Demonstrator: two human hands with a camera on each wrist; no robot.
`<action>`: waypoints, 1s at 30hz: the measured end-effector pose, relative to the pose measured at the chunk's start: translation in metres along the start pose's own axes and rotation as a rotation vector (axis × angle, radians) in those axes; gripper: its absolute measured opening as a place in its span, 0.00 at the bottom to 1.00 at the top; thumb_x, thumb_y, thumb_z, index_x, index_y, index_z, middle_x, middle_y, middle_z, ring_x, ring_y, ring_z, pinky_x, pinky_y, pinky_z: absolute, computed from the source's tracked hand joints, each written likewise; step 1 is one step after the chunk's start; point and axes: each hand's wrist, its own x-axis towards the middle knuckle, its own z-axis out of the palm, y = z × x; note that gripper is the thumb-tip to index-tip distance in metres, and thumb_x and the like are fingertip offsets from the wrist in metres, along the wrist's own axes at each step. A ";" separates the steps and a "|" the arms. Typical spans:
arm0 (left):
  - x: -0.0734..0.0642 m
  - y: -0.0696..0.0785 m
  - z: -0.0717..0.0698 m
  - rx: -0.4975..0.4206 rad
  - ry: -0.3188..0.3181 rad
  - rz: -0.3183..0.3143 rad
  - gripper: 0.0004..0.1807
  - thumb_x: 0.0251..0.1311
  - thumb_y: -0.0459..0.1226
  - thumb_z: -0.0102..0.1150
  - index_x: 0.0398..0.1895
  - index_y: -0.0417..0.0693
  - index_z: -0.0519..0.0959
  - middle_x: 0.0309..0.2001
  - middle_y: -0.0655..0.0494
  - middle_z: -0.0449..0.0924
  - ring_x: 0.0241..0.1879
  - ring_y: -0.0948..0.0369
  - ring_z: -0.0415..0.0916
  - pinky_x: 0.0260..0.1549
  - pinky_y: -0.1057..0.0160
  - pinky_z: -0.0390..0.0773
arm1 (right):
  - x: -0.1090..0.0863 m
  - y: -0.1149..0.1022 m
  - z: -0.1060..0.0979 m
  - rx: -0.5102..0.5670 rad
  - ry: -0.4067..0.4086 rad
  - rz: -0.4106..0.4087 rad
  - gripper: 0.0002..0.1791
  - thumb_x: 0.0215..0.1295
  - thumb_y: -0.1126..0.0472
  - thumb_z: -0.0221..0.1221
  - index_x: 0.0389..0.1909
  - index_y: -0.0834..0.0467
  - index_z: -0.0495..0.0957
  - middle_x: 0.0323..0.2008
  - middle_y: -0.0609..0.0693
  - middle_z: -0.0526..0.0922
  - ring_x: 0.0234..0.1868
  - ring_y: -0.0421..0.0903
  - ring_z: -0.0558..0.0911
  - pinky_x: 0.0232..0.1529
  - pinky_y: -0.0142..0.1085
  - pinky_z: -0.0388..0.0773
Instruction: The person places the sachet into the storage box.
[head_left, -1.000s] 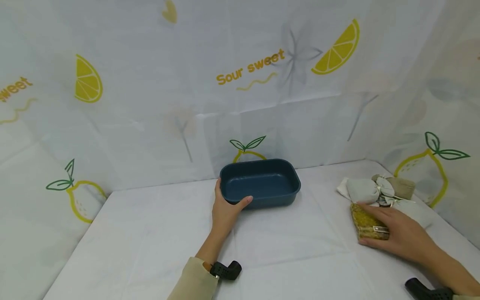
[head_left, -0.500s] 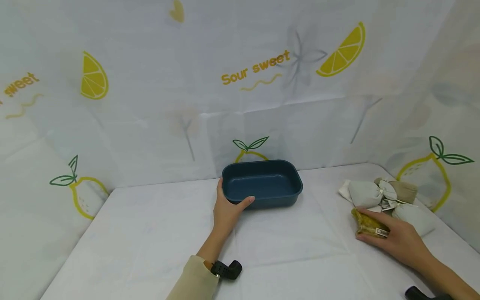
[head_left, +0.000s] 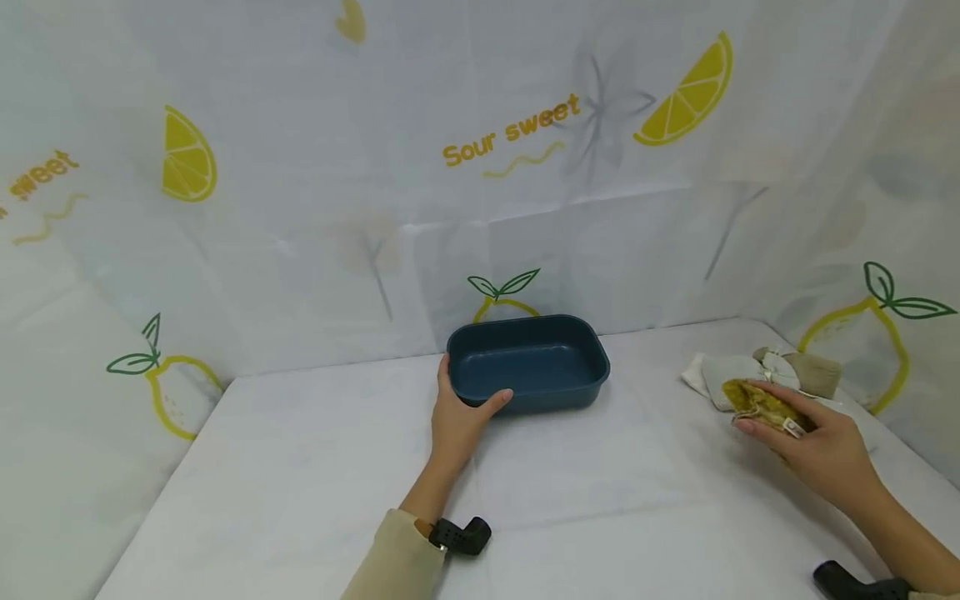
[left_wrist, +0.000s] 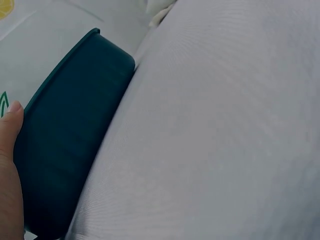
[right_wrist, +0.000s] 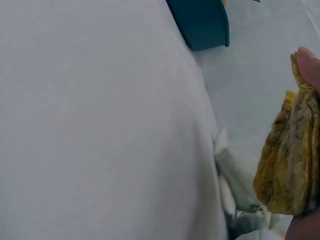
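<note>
My left hand grips the left front corner of a dark blue rectangular tub, its thumb against the front wall. In the left wrist view the tub's outer wall fills the left side, beside the thumb. At the right, my right hand pinches a folded mustard-yellow knitted cloth item with a small white tag, raised over the table. Its thick, fuzzy layers stand out in the right wrist view, between thumb and fingers.
Behind the right hand lies a pile of small tied cloth bags, pale grey and olive-brown. A white cloth covers the table. A lemon-printed curtain stands close behind the tub.
The right hand has lifted the yellow knitted item off the table, up toward the pile of bags, and tilted it. The left hand stays at the tub's corner.
</note>
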 end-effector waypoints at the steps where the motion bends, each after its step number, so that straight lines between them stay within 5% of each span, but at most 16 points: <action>1: 0.000 0.001 0.000 -0.012 -0.005 0.004 0.65 0.46 0.64 0.74 0.82 0.65 0.43 0.81 0.53 0.53 0.77 0.47 0.58 0.69 0.37 0.66 | 0.004 -0.005 -0.002 0.018 -0.001 0.004 0.31 0.59 0.67 0.71 0.65 0.49 0.79 0.48 0.14 0.73 0.22 0.25 0.71 0.19 0.23 0.68; 3: 0.000 0.003 0.001 -0.030 -0.022 0.006 0.65 0.47 0.65 0.73 0.83 0.65 0.43 0.81 0.53 0.52 0.78 0.47 0.57 0.69 0.36 0.64 | 0.012 -0.016 -0.004 0.042 0.011 -0.007 0.31 0.60 0.68 0.70 0.65 0.49 0.78 0.46 0.15 0.72 0.13 0.30 0.67 0.14 0.27 0.65; 10: 0.002 0.005 0.006 -0.029 -0.041 0.005 0.65 0.47 0.66 0.72 0.83 0.66 0.43 0.81 0.54 0.52 0.78 0.49 0.56 0.71 0.38 0.63 | 0.048 -0.057 0.004 0.083 0.000 -0.105 0.33 0.57 0.72 0.71 0.65 0.54 0.78 0.48 0.22 0.75 0.30 0.25 0.77 0.21 0.22 0.73; 19: -0.001 0.000 0.004 0.008 -0.043 -0.004 0.64 0.47 0.66 0.72 0.82 0.66 0.43 0.81 0.53 0.53 0.77 0.47 0.59 0.68 0.37 0.67 | 0.090 -0.099 0.048 0.132 -0.040 -0.160 0.32 0.55 0.68 0.73 0.64 0.53 0.79 0.50 0.21 0.76 0.34 0.29 0.79 0.26 0.22 0.77; 27: -0.003 -0.002 0.000 0.005 -0.016 0.008 0.64 0.47 0.65 0.72 0.82 0.65 0.44 0.81 0.53 0.53 0.77 0.47 0.59 0.69 0.37 0.66 | 0.117 -0.128 0.101 0.184 -0.175 -0.276 0.33 0.59 0.61 0.72 0.66 0.48 0.77 0.59 0.55 0.82 0.37 0.31 0.79 0.30 0.23 0.78; 30: -0.002 -0.002 -0.003 0.009 0.004 0.002 0.63 0.48 0.65 0.72 0.82 0.67 0.44 0.81 0.54 0.54 0.77 0.48 0.59 0.70 0.38 0.65 | 0.126 -0.133 0.125 0.177 -0.238 -0.310 0.32 0.60 0.58 0.72 0.67 0.48 0.77 0.60 0.58 0.82 0.36 0.32 0.80 0.30 0.25 0.79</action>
